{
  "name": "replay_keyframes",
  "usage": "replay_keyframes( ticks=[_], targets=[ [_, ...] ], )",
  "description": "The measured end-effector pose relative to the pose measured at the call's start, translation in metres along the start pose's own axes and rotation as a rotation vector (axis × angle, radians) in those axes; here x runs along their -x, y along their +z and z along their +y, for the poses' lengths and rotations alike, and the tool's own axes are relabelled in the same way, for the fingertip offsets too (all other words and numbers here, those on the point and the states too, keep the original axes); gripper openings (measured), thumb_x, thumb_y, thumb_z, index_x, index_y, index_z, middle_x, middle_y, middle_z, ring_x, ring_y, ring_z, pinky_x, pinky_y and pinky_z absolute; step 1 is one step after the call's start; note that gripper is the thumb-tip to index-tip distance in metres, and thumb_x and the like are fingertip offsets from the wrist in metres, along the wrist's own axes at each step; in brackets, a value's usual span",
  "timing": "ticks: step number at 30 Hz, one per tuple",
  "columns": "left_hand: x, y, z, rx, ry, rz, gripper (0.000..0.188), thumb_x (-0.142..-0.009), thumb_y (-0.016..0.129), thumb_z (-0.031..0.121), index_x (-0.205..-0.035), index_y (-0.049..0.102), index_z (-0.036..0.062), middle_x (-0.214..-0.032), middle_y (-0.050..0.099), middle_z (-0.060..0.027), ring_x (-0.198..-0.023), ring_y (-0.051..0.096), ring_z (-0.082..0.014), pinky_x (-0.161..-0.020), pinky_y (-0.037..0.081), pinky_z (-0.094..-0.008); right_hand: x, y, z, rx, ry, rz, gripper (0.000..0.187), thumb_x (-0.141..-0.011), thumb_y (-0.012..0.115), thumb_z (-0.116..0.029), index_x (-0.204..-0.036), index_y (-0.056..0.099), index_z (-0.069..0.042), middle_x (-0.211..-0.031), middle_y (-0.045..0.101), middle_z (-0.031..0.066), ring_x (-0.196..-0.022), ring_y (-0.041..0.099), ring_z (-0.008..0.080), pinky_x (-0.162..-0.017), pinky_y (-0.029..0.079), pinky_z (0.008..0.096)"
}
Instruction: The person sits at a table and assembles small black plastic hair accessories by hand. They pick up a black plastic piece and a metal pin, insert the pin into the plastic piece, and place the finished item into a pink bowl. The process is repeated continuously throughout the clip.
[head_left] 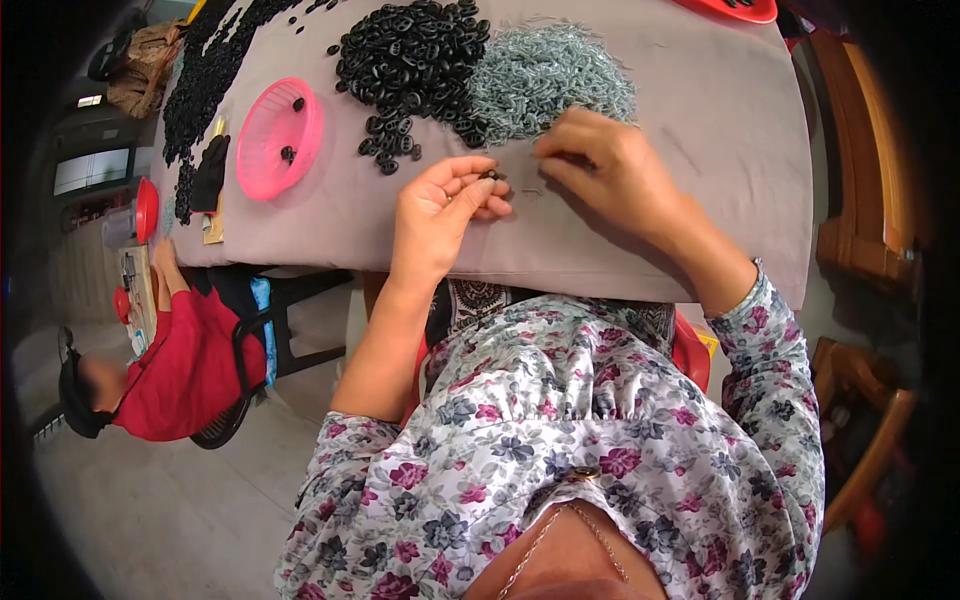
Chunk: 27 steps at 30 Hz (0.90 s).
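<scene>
My left hand pinches a small black plastic piece between thumb and fingertips, just over the table's near side. To its right, my right hand has thumb and fingers pressed together; whatever they hold is hidden. Beyond my hands lies a heap of small black oval pieces with holes, some of them strayed toward my left hand. Touching that heap on its right is a pile of small, thin silvery pieces, right behind my right hand's fingers.
A pink plastic basket with a few black pieces stands left on the cloth-covered table. More black pieces spread at the far left. A red tray is at the far right. A person in red sits at left.
</scene>
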<state>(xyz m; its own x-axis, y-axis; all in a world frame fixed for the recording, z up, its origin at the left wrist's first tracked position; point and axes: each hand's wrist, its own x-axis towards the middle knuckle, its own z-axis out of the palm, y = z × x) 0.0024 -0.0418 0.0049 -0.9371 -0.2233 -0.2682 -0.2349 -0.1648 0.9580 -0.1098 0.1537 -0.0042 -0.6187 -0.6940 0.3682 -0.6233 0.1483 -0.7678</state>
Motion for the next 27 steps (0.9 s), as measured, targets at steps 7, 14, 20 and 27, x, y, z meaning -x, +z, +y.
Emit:
replay_keyframes(
  ticks=[7, 14, 20, 27],
  targets=[
    [0.003, -0.002, 0.000, -0.104, -0.005, 0.006, 0.013, -0.093, 0.063, 0.006, -0.101, 0.060, -0.0044, -0.087, 0.069, -0.0118, -0.069, 0.068, -0.0151, -0.064, 0.055, -0.0248, 0.005, 0.014, -0.007, 0.283, -0.231, -0.048, 0.008, -0.076, 0.067, -0.008, -0.082, 0.063, -0.005, -0.089, 0.055, 0.0083, -0.085, 0.057, 0.0295, -0.074, 0.048, 0.0401],
    [0.002, -0.001, -0.006, -0.082, -0.001, 0.029, 0.013, -0.095, 0.061, 0.009, -0.099, 0.060, -0.0029, -0.084, 0.069, -0.0112, -0.068, 0.068, -0.0139, -0.062, 0.054, -0.0237, -0.004, 0.010, 0.001, 0.091, -0.107, 0.194, 0.009, -0.077, 0.065, -0.003, -0.084, 0.061, -0.005, -0.084, 0.055, 0.0106, -0.084, 0.056, 0.0311, -0.074, 0.048, 0.0407],
    [0.003, 0.001, -0.006, -0.101, 0.013, 0.009, 0.011, -0.094, 0.061, 0.007, -0.099, 0.060, -0.0025, -0.084, 0.070, -0.0110, -0.068, 0.067, -0.0129, -0.062, 0.054, -0.0234, -0.004, -0.001, -0.003, 0.087, -0.119, 0.079, 0.009, -0.076, 0.068, -0.007, -0.083, 0.062, -0.005, -0.083, 0.055, 0.0109, -0.085, 0.055, 0.0308, -0.074, 0.047, 0.0404],
    [0.005, 0.007, -0.009, -0.155, 0.051, 0.014, 0.009, -0.094, 0.062, 0.006, -0.098, 0.059, -0.0022, -0.082, 0.068, -0.0094, -0.066, 0.065, -0.0111, -0.062, 0.054, -0.0230, 0.002, 0.009, -0.008, 0.253, -0.206, -0.037, 0.010, -0.074, 0.068, -0.008, -0.081, 0.061, -0.005, -0.090, 0.056, 0.0091, -0.089, 0.053, 0.0294, -0.078, 0.046, 0.0389]
  ],
)
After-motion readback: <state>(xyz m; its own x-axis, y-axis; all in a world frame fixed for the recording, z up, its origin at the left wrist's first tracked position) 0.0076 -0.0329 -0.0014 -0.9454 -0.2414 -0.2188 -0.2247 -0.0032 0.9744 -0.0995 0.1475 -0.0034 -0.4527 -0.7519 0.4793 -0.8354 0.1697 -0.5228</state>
